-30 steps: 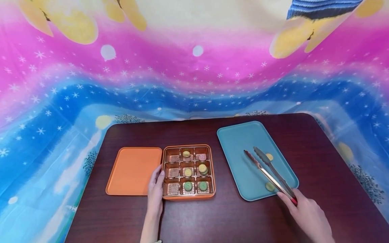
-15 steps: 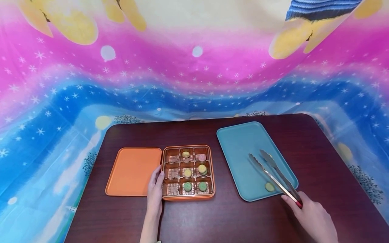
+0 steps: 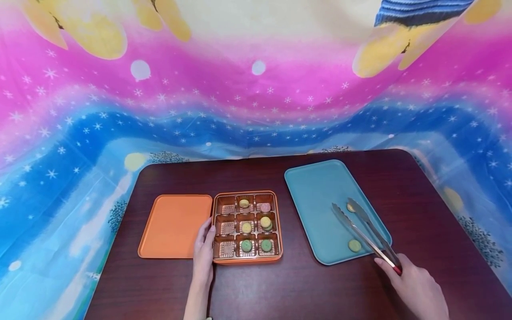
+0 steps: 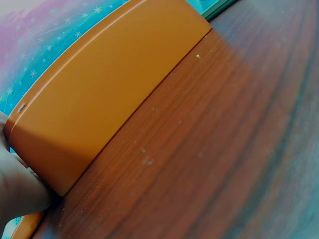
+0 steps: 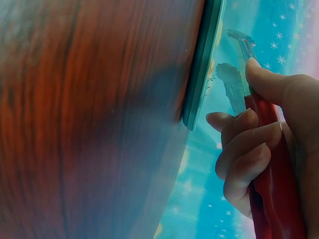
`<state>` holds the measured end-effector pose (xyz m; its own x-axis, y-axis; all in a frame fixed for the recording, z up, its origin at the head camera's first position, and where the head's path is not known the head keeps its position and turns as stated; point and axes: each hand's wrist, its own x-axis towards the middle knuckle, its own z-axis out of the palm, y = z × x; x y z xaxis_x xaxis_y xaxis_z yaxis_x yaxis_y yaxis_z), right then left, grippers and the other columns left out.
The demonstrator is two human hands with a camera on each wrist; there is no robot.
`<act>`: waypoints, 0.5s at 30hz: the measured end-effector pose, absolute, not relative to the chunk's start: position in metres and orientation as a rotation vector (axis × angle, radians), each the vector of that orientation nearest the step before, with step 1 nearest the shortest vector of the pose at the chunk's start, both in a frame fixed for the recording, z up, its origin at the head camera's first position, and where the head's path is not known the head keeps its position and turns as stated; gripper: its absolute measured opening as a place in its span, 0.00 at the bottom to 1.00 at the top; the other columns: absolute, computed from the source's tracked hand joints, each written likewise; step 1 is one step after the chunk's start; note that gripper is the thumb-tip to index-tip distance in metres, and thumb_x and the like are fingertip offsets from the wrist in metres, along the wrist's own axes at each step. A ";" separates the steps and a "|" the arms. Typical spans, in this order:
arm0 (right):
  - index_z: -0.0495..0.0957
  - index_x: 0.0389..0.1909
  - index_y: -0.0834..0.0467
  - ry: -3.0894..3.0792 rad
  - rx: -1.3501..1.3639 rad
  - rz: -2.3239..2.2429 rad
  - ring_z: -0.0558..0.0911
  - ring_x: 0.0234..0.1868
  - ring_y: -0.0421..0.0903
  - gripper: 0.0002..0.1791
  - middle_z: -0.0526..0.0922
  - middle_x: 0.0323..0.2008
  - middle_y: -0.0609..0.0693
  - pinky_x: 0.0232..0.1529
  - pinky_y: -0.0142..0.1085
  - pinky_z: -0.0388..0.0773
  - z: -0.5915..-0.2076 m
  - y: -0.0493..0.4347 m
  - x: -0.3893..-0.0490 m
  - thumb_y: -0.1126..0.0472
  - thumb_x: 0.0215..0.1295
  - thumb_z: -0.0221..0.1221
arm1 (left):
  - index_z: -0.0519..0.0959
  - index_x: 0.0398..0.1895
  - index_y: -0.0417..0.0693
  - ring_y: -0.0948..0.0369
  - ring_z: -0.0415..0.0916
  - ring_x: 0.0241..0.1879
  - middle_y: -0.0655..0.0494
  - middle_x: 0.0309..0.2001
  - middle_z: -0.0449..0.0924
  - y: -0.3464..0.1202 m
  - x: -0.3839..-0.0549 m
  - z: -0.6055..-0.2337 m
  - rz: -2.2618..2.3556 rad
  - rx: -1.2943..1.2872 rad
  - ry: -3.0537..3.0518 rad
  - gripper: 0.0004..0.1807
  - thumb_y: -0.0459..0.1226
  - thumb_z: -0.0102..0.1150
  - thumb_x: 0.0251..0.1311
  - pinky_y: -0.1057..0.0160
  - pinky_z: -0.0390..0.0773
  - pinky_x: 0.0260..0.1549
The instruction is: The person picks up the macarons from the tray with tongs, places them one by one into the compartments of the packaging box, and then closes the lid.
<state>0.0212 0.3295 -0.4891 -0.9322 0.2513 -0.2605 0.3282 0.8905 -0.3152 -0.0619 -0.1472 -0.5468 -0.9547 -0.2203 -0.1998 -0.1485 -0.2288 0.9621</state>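
Observation:
My right hand (image 3: 422,284) grips the red-handled metal tongs (image 5: 276,189). Their arms stand apart over the teal tray (image 3: 310,195). One tong tip overlaps a yellow macaron (image 3: 350,207); a green macaron (image 3: 354,246) lies nearer the tray's front edge. With fingers along its left side, my left hand (image 3: 204,255) touches the orange box (image 3: 248,261). Its brown insert has three rows of compartments. Yellow, pink and green macarons sit in the middle and right columns, and a yellow one (image 3: 266,222) leans on a green one in the right column.
An orange lid (image 3: 176,226) lies flat directly left of the box. Bare dark wood table (image 3: 280,289) shows in front of the box and between box and tray. A patterned cloth (image 3: 248,106) hangs around the table's back and sides.
My right hand and the tongs have shifted slightly right and toward me. The yellow macaron, hidden half a second ago, shows again beside the tong tip. My left hand stays at the box.

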 end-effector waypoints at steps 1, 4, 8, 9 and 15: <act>0.64 0.29 0.58 2.847 0.445 -0.525 0.66 0.19 0.46 0.34 0.62 0.18 0.48 0.22 0.40 0.61 -0.489 0.330 0.021 0.29 0.74 0.49 | 0.63 0.78 0.42 0.61 0.73 0.60 0.45 0.73 0.66 -0.147 -0.062 -0.547 -2.386 0.461 -1.920 0.28 0.45 0.47 0.82 0.69 0.76 0.53; 0.65 0.29 0.58 2.868 0.451 -0.514 0.67 0.19 0.47 0.34 0.61 0.18 0.48 0.22 0.41 0.62 -0.490 0.331 0.022 0.30 0.75 0.49 | 0.64 0.78 0.43 0.60 0.74 0.60 0.46 0.73 0.67 -0.147 -0.062 -0.546 -2.389 0.461 -1.925 0.28 0.45 0.47 0.82 0.68 0.76 0.52; 0.66 0.30 0.60 2.916 0.453 -0.502 0.68 0.19 0.48 0.33 0.61 0.18 0.49 0.21 0.42 0.63 -0.492 0.334 0.023 0.32 0.76 0.49 | 0.63 0.78 0.43 0.60 0.73 0.60 0.46 0.73 0.67 -0.147 -0.062 -0.546 -2.386 0.459 -1.930 0.28 0.46 0.46 0.82 0.68 0.76 0.53; 0.67 0.30 0.60 2.927 0.451 -0.500 0.68 0.19 0.48 0.32 0.61 0.18 0.49 0.21 0.42 0.63 -0.492 0.334 0.023 0.33 0.77 0.49 | 0.63 0.78 0.43 0.60 0.73 0.60 0.45 0.73 0.67 -0.147 -0.062 -0.546 -2.386 0.460 -1.933 0.28 0.46 0.46 0.82 0.68 0.76 0.53; 0.65 0.28 0.58 2.952 0.456 -0.496 0.68 0.19 0.49 0.31 0.60 0.17 0.49 0.22 0.44 0.64 -0.495 0.338 0.025 0.35 0.78 0.50 | 0.64 0.78 0.44 0.61 0.73 0.60 0.45 0.73 0.67 -0.148 -0.062 -0.546 -2.379 0.475 -1.946 0.28 0.46 0.47 0.82 0.68 0.76 0.52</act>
